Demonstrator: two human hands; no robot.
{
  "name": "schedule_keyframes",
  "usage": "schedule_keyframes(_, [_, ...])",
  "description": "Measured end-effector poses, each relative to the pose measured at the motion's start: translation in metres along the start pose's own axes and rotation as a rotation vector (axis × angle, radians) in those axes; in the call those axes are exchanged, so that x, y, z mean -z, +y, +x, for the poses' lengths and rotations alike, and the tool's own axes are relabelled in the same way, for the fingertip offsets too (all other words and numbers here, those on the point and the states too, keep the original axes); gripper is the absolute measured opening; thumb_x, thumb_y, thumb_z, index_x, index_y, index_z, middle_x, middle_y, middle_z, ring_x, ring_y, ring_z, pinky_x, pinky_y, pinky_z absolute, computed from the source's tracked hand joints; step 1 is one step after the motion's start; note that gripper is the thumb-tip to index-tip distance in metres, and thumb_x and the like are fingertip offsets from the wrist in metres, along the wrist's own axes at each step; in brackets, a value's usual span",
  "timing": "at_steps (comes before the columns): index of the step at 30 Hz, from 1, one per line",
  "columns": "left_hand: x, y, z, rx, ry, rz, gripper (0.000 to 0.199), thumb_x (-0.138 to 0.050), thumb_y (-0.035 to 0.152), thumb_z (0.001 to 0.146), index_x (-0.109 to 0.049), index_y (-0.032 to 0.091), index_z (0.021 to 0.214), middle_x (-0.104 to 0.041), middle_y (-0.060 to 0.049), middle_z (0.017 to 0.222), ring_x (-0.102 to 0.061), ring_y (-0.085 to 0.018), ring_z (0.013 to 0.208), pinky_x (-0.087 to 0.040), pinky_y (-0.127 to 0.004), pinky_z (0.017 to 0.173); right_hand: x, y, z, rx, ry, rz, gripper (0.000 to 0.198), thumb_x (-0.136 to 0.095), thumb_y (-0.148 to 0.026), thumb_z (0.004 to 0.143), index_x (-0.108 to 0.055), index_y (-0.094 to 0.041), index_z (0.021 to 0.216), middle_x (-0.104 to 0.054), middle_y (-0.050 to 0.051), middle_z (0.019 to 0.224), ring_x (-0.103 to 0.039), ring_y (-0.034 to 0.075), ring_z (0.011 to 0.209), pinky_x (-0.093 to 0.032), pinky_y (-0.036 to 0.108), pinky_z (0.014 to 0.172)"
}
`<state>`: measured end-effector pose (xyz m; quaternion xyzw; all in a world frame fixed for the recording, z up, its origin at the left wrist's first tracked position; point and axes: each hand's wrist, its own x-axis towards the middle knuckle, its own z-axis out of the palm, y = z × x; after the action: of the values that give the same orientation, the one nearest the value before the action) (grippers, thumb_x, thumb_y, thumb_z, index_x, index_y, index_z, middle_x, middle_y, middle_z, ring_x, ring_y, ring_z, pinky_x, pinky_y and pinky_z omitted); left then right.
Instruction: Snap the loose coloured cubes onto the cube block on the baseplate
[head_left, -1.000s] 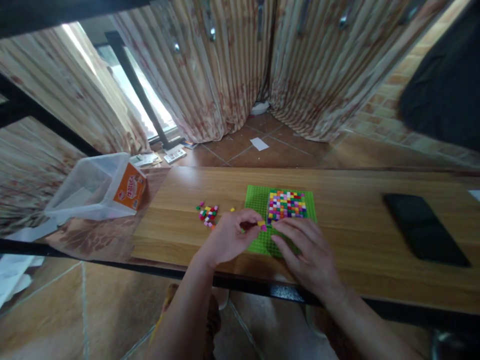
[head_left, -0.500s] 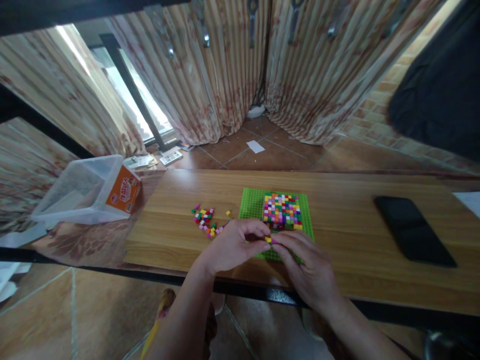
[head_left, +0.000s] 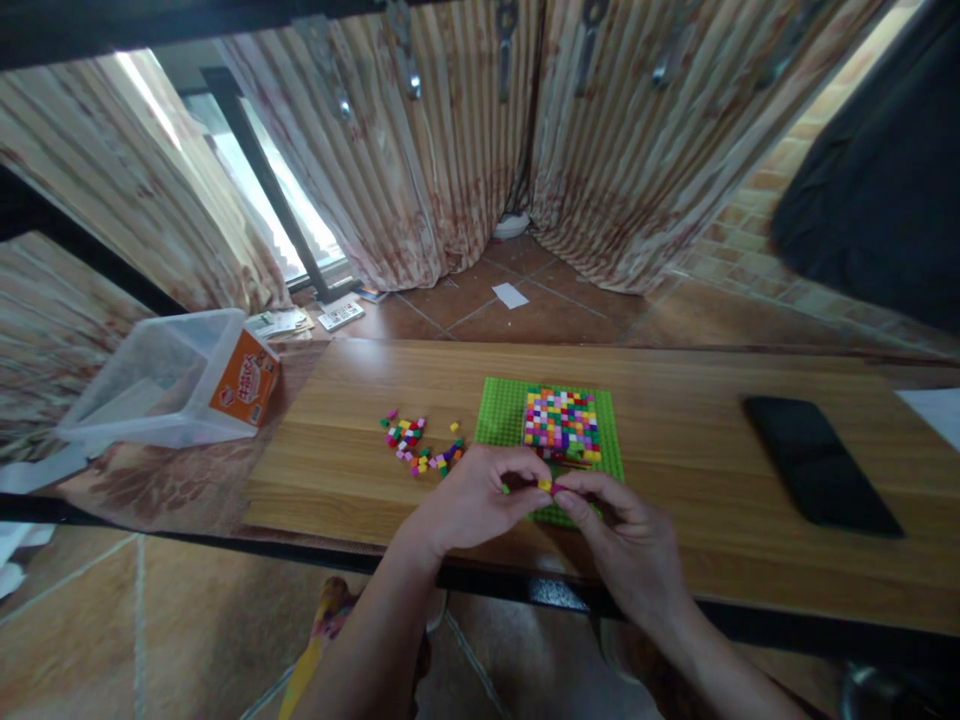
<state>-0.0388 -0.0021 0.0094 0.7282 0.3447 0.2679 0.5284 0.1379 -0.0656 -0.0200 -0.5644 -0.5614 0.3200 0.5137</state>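
Observation:
My left hand (head_left: 487,495) pinches a small yellow toy brick (head_left: 544,485) between thumb and forefinger. Against it, my right hand (head_left: 626,530) grips a small magenta brick (head_left: 556,490) in its fingertips. Both hands meet over the near part of a green studded baseplate (head_left: 499,410). On that plate stands a block of many-coloured small bricks (head_left: 561,418), with a gap along its near side. To the left of the plate, loose bricks (head_left: 406,434) lie scattered on the wooden table. My fingers partly hide the two held bricks.
A black phone or tablet (head_left: 821,460) lies on the wooden table (head_left: 697,420) at the right. Beyond the table's left end sits a clear plastic box (head_left: 161,375) with an orange label. A dark metal bar (head_left: 555,590) runs along the near edge.
Both hands have shifted slightly right, and the right thumb and forefinger have opened away from the plate, showing the magenta brick more clearly. The camera view has moved a little.

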Motion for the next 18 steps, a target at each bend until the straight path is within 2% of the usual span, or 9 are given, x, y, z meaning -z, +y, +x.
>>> schedule_keyframes(9, [-0.003,0.0,0.002,-0.064,0.006,0.053,0.014,-0.065,0.023,0.091,-0.075,0.015,0.087,-0.072,-0.002,0.078,-0.063,-0.012,0.071,-0.046,-0.021,0.068,0.015,-0.003,0.011,0.007,-0.109,0.037,0.013,-0.071,-0.036,0.089,-0.078,-0.025,0.085,-0.078,0.0,0.08,-0.073,0.018,0.072,-0.058,0.026,0.067])
schedule_keyframes(11, [-0.004,0.0,0.003,-0.074,0.013,0.07,0.015,-0.063,0.024,0.092,-0.074,0.016,0.088,-0.073,-0.002,0.079,-0.063,-0.012,0.071,-0.046,-0.021,0.067,0.02,0.001,0.015,0.067,-0.064,-0.028,0.012,-0.071,-0.035,0.089,-0.078,-0.026,0.086,-0.078,0.0,0.083,-0.073,0.018,0.075,-0.059,0.028,0.068])
schedule_keyframes(15, [-0.005,-0.001,0.005,-0.058,0.04,0.142,0.021,-0.057,0.024,0.095,-0.074,0.015,0.088,-0.07,-0.001,0.075,-0.059,-0.011,0.067,-0.042,-0.021,0.064,0.031,0.011,0.024,0.271,0.09,-0.29,0.01,-0.071,-0.034,0.091,-0.079,-0.029,0.09,-0.075,0.003,0.094,-0.071,0.02,0.088,-0.058,0.035,0.08])
schedule_keyframes(18, [-0.006,-0.003,0.006,-0.043,0.058,0.181,0.023,-0.055,0.023,0.095,-0.074,0.015,0.085,-0.07,-0.001,0.074,-0.058,-0.011,0.066,-0.041,-0.022,0.063,0.031,0.017,0.03,0.333,0.125,-0.403,0.011,-0.07,-0.034,0.092,-0.08,-0.029,0.092,-0.07,0.005,0.1,-0.068,0.021,0.092,-0.057,0.037,0.081])
